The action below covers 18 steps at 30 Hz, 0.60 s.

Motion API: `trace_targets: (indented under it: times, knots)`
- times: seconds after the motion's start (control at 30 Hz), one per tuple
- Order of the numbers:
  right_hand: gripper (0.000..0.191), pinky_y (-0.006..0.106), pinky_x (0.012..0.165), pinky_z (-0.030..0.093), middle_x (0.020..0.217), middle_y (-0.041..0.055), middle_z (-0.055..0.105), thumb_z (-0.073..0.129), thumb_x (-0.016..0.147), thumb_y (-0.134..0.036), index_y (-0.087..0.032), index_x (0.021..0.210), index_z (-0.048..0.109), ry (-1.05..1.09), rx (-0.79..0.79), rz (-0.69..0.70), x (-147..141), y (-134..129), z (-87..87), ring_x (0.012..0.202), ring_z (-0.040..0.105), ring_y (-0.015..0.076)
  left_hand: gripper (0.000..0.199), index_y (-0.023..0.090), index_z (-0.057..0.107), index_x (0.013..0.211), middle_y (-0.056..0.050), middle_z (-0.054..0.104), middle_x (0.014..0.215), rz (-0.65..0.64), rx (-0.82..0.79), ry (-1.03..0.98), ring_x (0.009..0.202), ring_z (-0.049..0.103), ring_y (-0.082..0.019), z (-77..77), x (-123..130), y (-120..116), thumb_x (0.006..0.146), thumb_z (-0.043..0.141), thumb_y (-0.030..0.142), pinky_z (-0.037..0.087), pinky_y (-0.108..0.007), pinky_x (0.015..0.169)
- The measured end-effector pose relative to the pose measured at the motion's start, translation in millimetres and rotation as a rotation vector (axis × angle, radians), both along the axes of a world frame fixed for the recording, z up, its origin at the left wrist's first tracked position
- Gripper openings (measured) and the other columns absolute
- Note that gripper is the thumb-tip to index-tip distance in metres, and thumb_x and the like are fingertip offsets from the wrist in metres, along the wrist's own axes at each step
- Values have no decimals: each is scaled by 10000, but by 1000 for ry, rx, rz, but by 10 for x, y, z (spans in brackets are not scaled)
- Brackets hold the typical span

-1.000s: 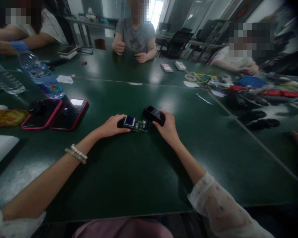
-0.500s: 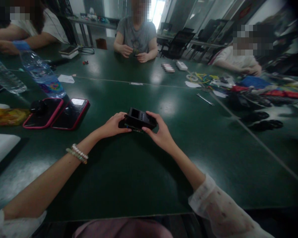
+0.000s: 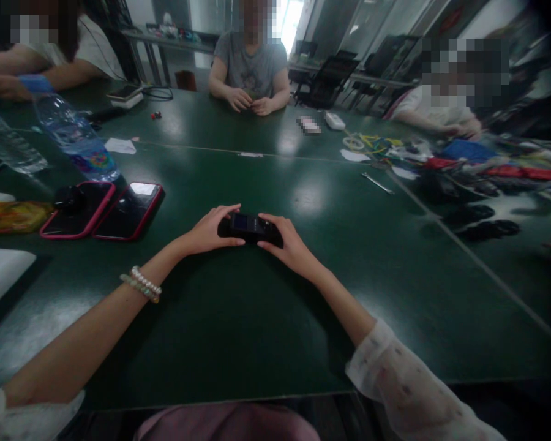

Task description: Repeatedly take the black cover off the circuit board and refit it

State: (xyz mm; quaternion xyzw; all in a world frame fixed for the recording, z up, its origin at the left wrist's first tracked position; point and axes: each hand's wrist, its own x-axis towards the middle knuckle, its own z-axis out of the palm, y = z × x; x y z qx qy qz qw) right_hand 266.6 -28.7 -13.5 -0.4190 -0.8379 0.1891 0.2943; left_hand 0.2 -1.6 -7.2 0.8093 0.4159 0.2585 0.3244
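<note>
Between my two hands, a black handheld device (image 3: 251, 226) with a small screen and buttons lies low over the green table (image 3: 257, 318). My left hand (image 3: 209, 234) grips its left end, fingers along the far side and thumb at the near edge. On the other end my right hand (image 3: 292, 246) is closed in the same way. The casing looks level, its upper part flush with the lower part. Its underside is hidden, so I cannot tell whether it rests on the table.
Two red-cased phones (image 3: 129, 211) lie left, one under a round black object (image 3: 70, 198). Behind them stand water bottles (image 3: 80, 144). A wrench (image 3: 377, 183) and a heap of cables and cloth (image 3: 482, 156) lie right. Several people sit around the table.
The upper part of the device, tilted up with a circuit board showing below it, has come down level onto the lower part. My right hand has moved slightly left and down with it.
</note>
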Motion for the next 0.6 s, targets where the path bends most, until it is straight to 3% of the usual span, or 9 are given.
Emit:
trace_targets:
  times: [0.47,0.6]
  knots:
    - [667,589,1001,467,1351,110,556,641,899,-278,-314,1500,356,-12,10,-63,-45,-59,22,1200,523,319,854,255,398,1489,-134,513,1382,8,-7,63,1246,495,-337,-3,-20,1,759,788,465,443,-534,1039]
    - [616,581,1010,471,1326,120,580,671,882,-292,-278,1444,419,24,21,-70,-37,-54,7,1184,546,315,851,260,404,1487,-141,512,1370,18,-14,50,1248,497,-351,-20,-26,4,759,785,484,440,-558,1034]
